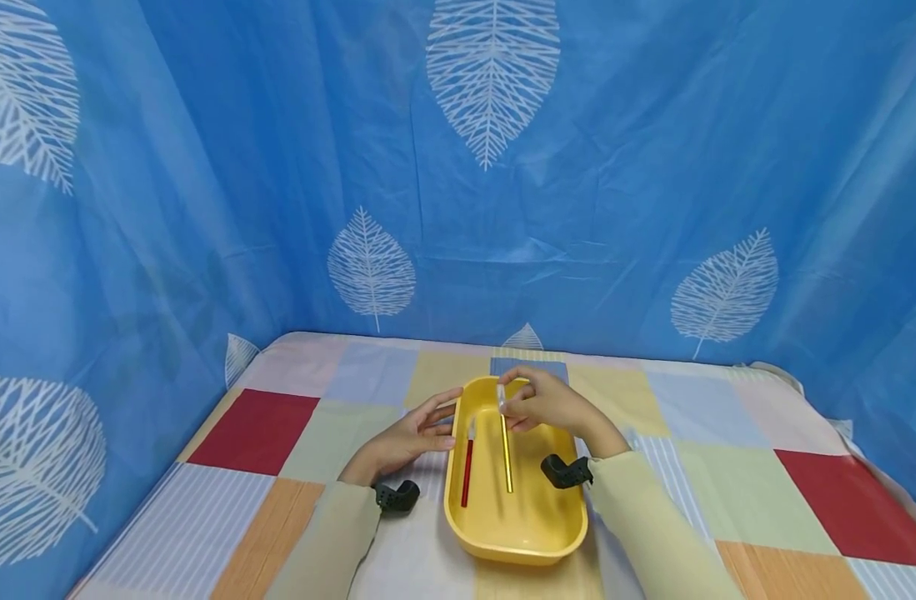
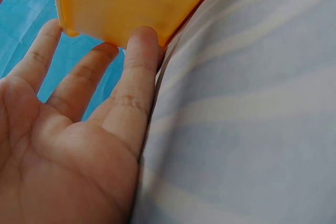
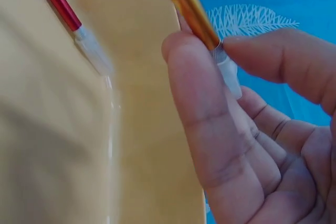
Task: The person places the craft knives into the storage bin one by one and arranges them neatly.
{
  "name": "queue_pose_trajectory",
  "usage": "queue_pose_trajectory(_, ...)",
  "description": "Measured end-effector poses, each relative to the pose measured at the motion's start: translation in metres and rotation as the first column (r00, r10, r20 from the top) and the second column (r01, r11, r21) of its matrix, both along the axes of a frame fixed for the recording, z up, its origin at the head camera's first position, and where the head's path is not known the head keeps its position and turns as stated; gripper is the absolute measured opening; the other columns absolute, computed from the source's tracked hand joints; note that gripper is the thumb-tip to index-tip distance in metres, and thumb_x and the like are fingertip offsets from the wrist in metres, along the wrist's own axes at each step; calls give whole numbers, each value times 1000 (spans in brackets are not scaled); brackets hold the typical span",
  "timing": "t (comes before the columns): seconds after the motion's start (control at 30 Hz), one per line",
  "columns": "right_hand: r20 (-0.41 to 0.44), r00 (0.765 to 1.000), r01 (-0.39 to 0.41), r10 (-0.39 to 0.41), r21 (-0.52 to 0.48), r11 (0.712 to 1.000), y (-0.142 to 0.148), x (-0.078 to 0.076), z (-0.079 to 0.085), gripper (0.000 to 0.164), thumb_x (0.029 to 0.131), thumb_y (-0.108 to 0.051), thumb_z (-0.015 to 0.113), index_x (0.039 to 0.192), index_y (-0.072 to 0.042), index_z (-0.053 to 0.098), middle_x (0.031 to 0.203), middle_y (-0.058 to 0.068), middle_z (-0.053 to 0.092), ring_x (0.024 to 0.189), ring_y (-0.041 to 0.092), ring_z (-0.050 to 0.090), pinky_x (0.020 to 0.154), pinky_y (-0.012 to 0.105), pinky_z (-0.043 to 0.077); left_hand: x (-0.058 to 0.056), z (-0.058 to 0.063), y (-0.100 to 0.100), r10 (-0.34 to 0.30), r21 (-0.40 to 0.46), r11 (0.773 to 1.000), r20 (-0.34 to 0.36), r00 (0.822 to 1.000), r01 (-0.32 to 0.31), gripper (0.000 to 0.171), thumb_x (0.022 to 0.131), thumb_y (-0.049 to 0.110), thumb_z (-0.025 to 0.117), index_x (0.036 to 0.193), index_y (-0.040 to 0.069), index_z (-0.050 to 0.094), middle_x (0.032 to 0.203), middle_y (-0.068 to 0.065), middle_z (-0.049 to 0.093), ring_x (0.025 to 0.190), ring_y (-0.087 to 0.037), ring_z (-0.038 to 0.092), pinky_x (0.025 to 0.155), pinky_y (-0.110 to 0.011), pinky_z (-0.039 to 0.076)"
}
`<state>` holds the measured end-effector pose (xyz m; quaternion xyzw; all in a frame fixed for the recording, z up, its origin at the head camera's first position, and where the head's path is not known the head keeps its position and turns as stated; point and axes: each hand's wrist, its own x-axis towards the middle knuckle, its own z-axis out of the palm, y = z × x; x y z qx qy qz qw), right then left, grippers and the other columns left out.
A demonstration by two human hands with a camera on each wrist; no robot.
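Right hand (image 1: 538, 404): thumb and fingers pinch the gold tool (image 1: 507, 457) near its capped end; the cap (image 3: 230, 77) is whitish and translucent. The gold tool is over the tray (image 1: 521, 533), cap toward the far end; I cannot tell whether its near end touches the tray floor. Left hand (image 1: 407, 437): fingers spread, fingertips touching the tray's left side from outside. Red tool (image 1: 468, 473), also capped, lies in the tray, left of the gold one. Tray stands on the patchwork cloth (image 1: 255, 429); blue curtain (image 1: 578, 225) behind.
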<state>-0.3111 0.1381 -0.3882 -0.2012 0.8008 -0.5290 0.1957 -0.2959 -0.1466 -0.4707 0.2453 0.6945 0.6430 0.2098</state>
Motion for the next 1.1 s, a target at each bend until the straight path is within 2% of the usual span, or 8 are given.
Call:
queue_pose_trajectory(0.27, 29, 999, 35, -35, 30, 999, -13, -1, -4, 45, 102, 1, 69, 142, 12, 51, 89, 16, 75, 81, 32, 77, 79, 45, 68, -1, 1, 1, -8, 21, 1000, 8, 1000, 8, 84, 106, 10, 70, 174, 9, 19, 175, -27, 24, 157, -49, 34, 125, -57, 37)
queue_pose_trajectory(0.6, 74, 992, 96, -106, 134, 986, -29, -3, -5, 41, 101, 0, 72, 138, 9, 56, 84, 14, 74, 70, 19, 74, 75, 40, 68, -2, 0, 0, -20, 36, 999, 10, 1000, 20, 86, 106, 12, 71, 174, 8, 18, 175, -28, 23, 157, -50, 34, 125, -58, 36)
queue_pose_trajectory(0.93, 93, 985, 118, -145, 249, 961, -46, -7, -12, 37, 100, 1, 73, 133, 6, 58, 80, 13, 72, 62, 14, 70, 65, 29, 65, -2, 2, -1, -10, 28, 1000, 10, 1000, 10, 86, 105, 9, 71, 174, 8, 19, 175, -27, 23, 157, -49, 33, 126, -57, 34)
queue_pose_trajectory(1.1, 96, 983, 128, -159, 274, 953, -51, -7, -17, 36, 99, 4, 72, 131, 8, 58, 79, 13, 71, 59, 13, 69, 61, 28, 64, -3, 2, 0, -13, 28, 1000, 1, 1000, 13, 86, 106, 9, 70, 174, 8, 19, 176, -26, 23, 159, -47, 31, 127, -55, 34)
